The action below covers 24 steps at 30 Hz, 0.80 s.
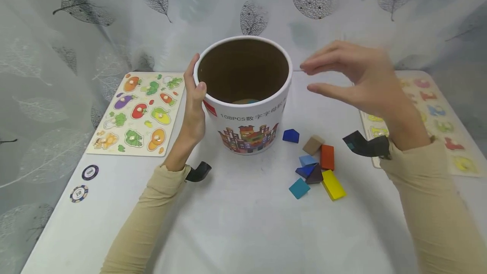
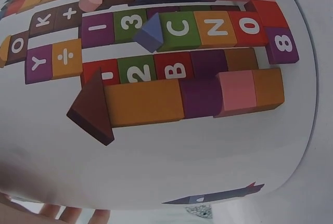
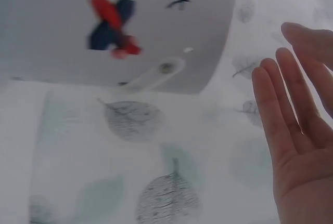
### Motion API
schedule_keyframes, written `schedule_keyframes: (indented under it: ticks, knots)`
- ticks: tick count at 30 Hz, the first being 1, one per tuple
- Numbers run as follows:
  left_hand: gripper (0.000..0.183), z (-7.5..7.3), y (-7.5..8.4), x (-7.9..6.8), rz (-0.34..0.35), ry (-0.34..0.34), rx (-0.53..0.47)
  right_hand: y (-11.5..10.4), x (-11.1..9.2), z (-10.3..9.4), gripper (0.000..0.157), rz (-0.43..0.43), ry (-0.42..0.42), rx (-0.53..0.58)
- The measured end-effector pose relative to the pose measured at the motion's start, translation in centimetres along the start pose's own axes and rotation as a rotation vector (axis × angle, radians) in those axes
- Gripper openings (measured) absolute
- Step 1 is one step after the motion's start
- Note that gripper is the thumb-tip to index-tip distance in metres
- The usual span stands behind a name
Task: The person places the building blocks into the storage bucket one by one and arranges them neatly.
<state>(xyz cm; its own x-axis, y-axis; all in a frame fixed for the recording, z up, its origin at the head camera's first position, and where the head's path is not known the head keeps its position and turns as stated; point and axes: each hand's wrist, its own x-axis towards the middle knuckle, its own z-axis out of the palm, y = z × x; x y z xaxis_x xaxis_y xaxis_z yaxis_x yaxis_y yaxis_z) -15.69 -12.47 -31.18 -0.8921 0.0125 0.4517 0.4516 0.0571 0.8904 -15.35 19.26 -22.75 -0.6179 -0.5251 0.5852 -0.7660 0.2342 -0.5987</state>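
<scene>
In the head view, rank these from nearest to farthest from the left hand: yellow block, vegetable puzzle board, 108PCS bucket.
1. 108PCS bucket: the left hand holds its left side.
2. Vegetable puzzle board: just left of that hand.
3. Yellow block: farther off, right of the bucket.

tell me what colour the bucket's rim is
The rim is white, seen best in the head view.

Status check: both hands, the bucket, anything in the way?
Left hand gripping bucket. Right hand empty, apart from it. Bucket uncovered; loose blocks near its base. Nothing visible between right hand and bucket.
</scene>
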Motion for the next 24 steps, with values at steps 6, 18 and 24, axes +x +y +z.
schedule_keyframes:
  ticks: [6, 18, 24]
  knots:
    - [0.089, -0.2, 0.0, 0.1, 0.007, 0.007, -0.007, 2.3, -5.4, 1.7, 0.047, 0.17, -0.169, -0.094]
    - [0.078, 0.2, -0.1, 0.2, -0.004, -0.012, -0.023, 8.4, -11.4, 3.6, 0.043, 0.421, -0.421, -0.189]
    - [0.08, 0.0, -0.2, 0.1, -0.004, 0.0, -0.014, 9.4, -11.5, 3.9, 0.043, 0.435, -0.399, -0.202]
